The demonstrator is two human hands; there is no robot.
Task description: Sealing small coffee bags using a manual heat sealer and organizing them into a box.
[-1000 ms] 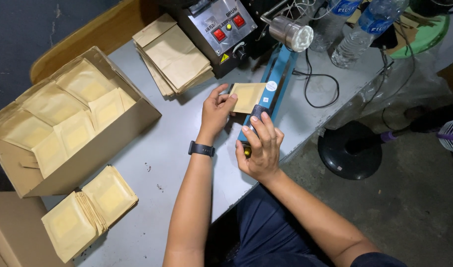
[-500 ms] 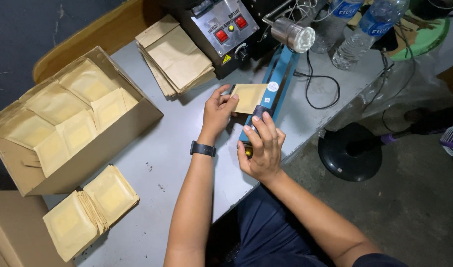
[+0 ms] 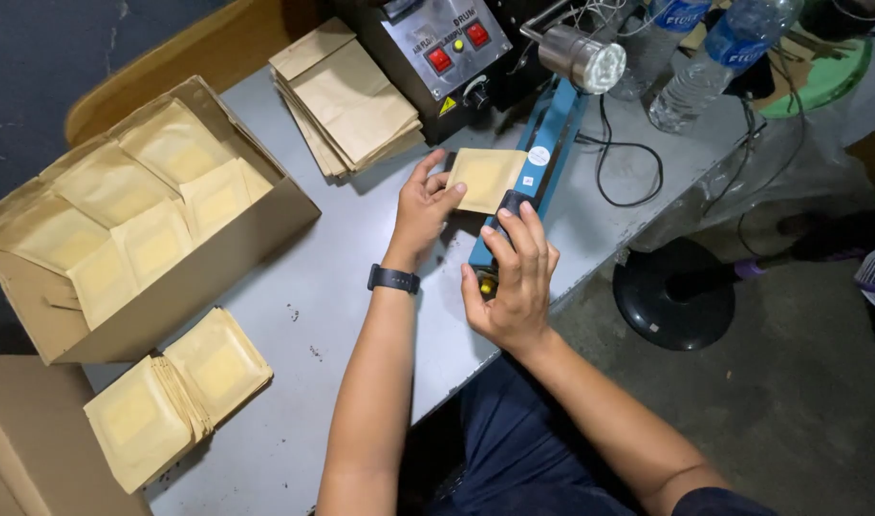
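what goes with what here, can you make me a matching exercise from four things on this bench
Things:
1. left hand
2. right hand
3. cardboard box
4. flat brown bags

States or places:
a. stacked beside the control box
b. resting on the blue sealer arm
c. holding a small brown pouch
d. filled with padded pouches

Pairs: 1-c, 2-b, 3-d, 4-a

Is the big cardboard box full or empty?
Nearly full. The open cardboard box on the grey table has tan paper pouches stacked up close to its rim, and its flaps are folded out.
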